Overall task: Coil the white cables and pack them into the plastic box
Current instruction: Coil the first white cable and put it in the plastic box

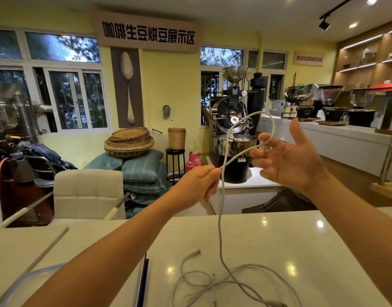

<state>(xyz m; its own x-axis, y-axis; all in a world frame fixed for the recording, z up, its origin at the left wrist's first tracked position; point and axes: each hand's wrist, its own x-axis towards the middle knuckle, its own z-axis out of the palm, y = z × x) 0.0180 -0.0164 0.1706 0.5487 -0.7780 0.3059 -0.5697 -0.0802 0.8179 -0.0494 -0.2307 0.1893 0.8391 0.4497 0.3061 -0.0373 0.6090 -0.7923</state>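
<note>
**White cable (239,158) raised above the table (301,235), with what appears to be the first coil turn in hand.**

The cable arches in a single loop between the two grips. Its tail hangs from the left grip (201,182) down into a tangle of loose cables (212,282) on the near table. The left grip is a closed fist clamped where the strands cross. The right grip (288,160) is mostly spread, with only the index finger hooked through the loop. The plastic box (35,272) lies at the near left, partly hidden under the forearm. Risks: held on one finger, the loop may slip off and spring open, and because the tail runs into the tangle, drawing it in could drag or knot the other cables.
</note>
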